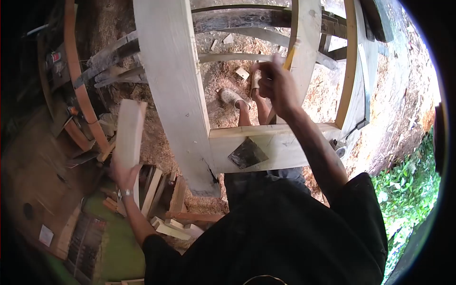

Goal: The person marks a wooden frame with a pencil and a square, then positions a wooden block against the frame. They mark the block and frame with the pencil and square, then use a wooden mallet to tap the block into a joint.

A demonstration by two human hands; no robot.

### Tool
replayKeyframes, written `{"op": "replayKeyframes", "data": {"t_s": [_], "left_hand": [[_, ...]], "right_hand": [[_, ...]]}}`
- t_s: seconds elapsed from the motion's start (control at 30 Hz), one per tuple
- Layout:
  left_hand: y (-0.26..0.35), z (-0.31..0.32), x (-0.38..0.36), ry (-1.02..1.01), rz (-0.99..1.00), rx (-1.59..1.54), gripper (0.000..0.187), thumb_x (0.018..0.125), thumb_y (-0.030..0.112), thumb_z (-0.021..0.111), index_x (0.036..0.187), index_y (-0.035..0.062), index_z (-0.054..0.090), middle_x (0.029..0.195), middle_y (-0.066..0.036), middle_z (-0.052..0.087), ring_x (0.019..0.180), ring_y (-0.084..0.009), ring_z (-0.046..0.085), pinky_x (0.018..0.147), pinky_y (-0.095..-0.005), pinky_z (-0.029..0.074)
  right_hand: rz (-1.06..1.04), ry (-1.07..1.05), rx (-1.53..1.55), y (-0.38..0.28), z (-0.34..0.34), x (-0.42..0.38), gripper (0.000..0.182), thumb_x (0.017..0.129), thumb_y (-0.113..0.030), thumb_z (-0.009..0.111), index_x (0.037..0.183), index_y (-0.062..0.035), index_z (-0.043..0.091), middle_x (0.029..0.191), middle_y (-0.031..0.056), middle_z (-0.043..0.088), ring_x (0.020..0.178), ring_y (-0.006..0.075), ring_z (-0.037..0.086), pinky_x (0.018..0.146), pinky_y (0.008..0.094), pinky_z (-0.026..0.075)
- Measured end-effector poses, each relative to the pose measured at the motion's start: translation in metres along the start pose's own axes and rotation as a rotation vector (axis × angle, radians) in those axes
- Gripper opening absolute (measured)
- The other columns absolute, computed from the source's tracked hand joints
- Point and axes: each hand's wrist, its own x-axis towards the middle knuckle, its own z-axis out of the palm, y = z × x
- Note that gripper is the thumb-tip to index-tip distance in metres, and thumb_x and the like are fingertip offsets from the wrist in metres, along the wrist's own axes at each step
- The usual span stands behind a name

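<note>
My left hand (124, 176) is closed around the lower part of a pale, planed wood piece (127, 135), which stands up lengthwise at the left. A watch sits on that wrist. Raised over the wooden frame, my right hand (281, 90) has its fingers curled around a yellow pencil (290, 56), whose upper end sticks out above the hand. Between the hands runs a wide, light beam (171, 80). A crosspiece (294, 148) joins it nearest my body, and a dark, square flat piece (248, 153) lies on that crosspiece.
Wood shavings (223, 76) cover the ground, where two feet in light clogs (230, 97) show through the frame. Offcuts (173, 229) lie at lower left, beside a brown board (38, 175). A small round metal object (338, 149) rests by the right joint. Green plants (403, 190) grow at right.
</note>
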Motion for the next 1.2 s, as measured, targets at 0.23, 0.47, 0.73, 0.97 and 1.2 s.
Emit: {"op": "replayKeyframes", "data": {"t_s": [0.23, 0.47, 0.73, 0.97, 1.2], "left_hand": [[0.038, 0.056, 0.096, -0.058, 0.245, 0.253, 0.100, 0.064, 0.022, 0.084, 0.151, 0.0059, 0.036, 0.138, -0.024, 0.055, 0.129, -0.0446, 0.050, 0.107, -0.0541, 0.044], [0.084, 0.081, 0.148, -0.191, 0.411, 0.083, 0.092, 0.067, 0.024, 0.085, 0.147, 0.0051, 0.044, 0.133, -0.027, 0.058, 0.125, -0.0458, 0.053, 0.103, -0.0519, 0.048], [0.111, 0.091, 0.166, -0.104, 0.759, 0.097, 0.063, 0.073, 0.031, 0.081, 0.126, 0.0012, 0.064, 0.125, -0.026, 0.065, 0.114, -0.0461, 0.060, 0.095, -0.0515, 0.050], [0.056, 0.135, 0.214, -0.365, 0.531, 0.083, 0.077, 0.088, 0.049, 0.068, 0.146, 0.0036, 0.046, 0.151, -0.020, 0.047, 0.139, -0.0379, 0.044, 0.115, -0.0501, 0.035], [0.088, 0.143, 0.238, -0.354, 0.528, 0.075, 0.070, 0.089, 0.043, 0.067, 0.144, 0.0031, 0.048, 0.146, -0.019, 0.050, 0.135, -0.0360, 0.046, 0.111, -0.0479, 0.038]], "right_hand": [[-0.282, -0.072, -0.339, 0.055, 0.070, 0.058, 0.039, 0.100, -0.034, 0.066, 0.121, -0.0016, 0.068, 0.091, 0.0037, 0.064, 0.081, 0.0128, 0.060, 0.076, 0.0300, 0.051], [-0.131, -0.091, -0.095, 0.060, 0.092, 0.059, 0.024, 0.094, -0.020, 0.073, 0.109, -0.0009, 0.075, 0.099, 0.0079, 0.072, 0.096, 0.0154, 0.065, 0.088, 0.0313, 0.051], [-0.088, -0.137, -0.001, 0.067, 0.089, 0.074, 0.015, 0.091, -0.012, 0.076, 0.102, -0.0026, 0.074, 0.090, 0.0053, 0.069, 0.082, 0.0136, 0.063, 0.074, 0.0292, 0.050], [0.173, -0.156, 0.454, 0.073, 0.099, 0.077, 0.021, 0.086, -0.012, 0.080, 0.096, -0.0064, 0.062, 0.072, -0.0028, 0.053, 0.056, 0.0067, 0.045, 0.048, 0.0271, 0.034], [-0.021, -0.102, 0.039, 0.050, 0.092, 0.078, 0.014, 0.092, -0.019, 0.074, 0.096, -0.0094, 0.064, 0.073, -0.0032, 0.057, 0.058, 0.0092, 0.048, 0.050, 0.0263, 0.034]]}}
